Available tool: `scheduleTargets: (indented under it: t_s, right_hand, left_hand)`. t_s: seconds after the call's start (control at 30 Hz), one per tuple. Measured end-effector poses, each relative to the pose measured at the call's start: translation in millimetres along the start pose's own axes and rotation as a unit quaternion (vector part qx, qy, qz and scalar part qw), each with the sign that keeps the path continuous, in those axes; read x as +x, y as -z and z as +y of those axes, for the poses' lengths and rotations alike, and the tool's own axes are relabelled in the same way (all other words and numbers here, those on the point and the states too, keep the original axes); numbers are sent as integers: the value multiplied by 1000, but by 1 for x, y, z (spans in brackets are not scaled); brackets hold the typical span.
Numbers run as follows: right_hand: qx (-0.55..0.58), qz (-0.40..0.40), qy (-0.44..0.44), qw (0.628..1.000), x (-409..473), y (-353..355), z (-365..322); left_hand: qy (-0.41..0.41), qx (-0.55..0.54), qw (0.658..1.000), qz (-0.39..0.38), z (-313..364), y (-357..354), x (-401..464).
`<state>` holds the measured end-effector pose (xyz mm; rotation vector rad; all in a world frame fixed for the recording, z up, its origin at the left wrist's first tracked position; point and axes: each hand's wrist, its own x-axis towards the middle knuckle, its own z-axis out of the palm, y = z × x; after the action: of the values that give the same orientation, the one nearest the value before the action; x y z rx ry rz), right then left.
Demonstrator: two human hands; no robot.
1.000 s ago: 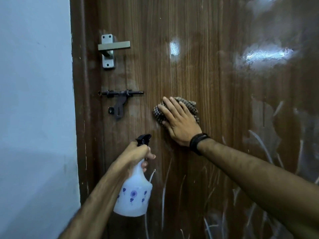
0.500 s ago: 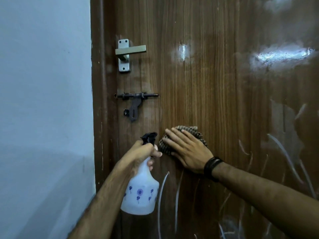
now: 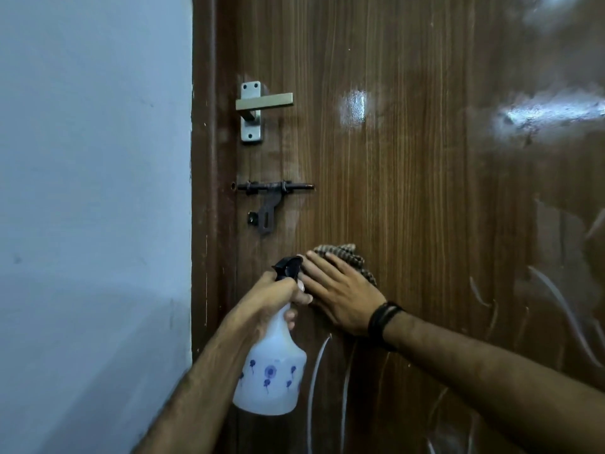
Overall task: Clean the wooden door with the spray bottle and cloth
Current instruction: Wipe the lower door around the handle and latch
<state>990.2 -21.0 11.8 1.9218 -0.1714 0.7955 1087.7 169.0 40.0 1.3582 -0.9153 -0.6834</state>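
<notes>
The right hand (image 3: 340,290) lays its fingers (image 3: 319,267) straight and slightly spread on a checked cloth (image 3: 350,257), pressing it flat against the wooden door (image 3: 409,191) below and to the right of the dark slide bolt (image 3: 275,188). Just left of it, the left hand (image 3: 271,296) curls its fingers round the neck of a white spray bottle (image 3: 270,378) (blue flower print, black nozzle touching the right fingertips), also below the bolt. A metal lever handle (image 3: 262,103) sits above the bolt, a pale wall (image 3: 95,208) to its left.
</notes>
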Motion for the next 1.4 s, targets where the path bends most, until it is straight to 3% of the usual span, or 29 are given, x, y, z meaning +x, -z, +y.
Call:
scheduleTargets:
  t_s: [0.13, 0.27, 0.33, 0.5, 0.7, 0.93, 1.03, 1.27, 1.4]
  right_hand:
    - [4, 11, -21, 1000, -5, -2, 1]
    - [33, 51, -172, 983, 32, 20, 36]
    - [51, 55, -207, 976, 50, 28, 50]
    - [54, 57, -200, 977, 53, 19, 42]
    - [47, 37, -92, 994, 31, -3, -1]
    - [112, 77, -224, 965, 95, 20, 19]
    - [73, 77, -194, 975, 92, 12, 8]
    - [-13, 1, 33, 999, 21, -19, -63]
    - [-12, 15, 1, 1000, 44, -6, -46]
  left_hand:
    - [-22, -18, 999, 19, 5, 1, -11]
    - [-60, -59, 995, 50, 12, 3, -7]
    - [-72, -77, 992, 64, 17, 3, -1]
    - [-81, -32, 995, 50, 15, -4, 8]
    - [-64, -26, 996, 47, 8, 3, -8]
    - [-59, 16, 996, 60, 6, 33, -11]
    - [-43, 25, 998, 35, 8, 44, -12]
    - [-24, 2, 1000, 16, 1, 42, -17]
    - [-12, -7, 999, 34, -8, 44, -22]
